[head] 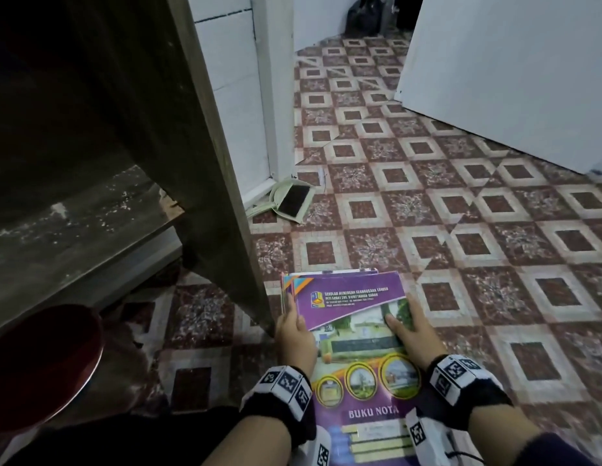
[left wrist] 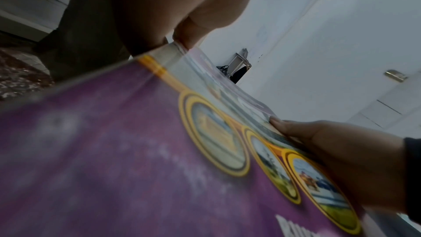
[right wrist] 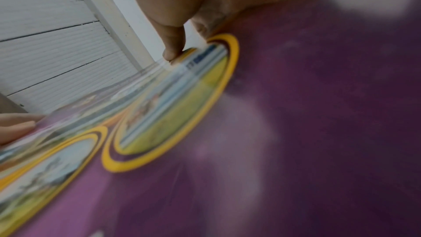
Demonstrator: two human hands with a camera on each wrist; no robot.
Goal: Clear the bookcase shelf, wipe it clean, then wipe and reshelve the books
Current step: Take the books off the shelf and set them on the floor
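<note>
**Stack of notebooks held in both hands beside the bookcase**

Left hand grips the left edge of a stack of thin purple-covered paper notebooks, fingers curled under, thumb on top. Right hand grips the right edge, thumb pressed on the cover. Stack sits above the patterned red-and-cream tiled floor, just right of the dark wooden bookcase side panel. Dusty bare bookcase shelf at left. Pale green dustpan lies by the white wall corner.
</note>
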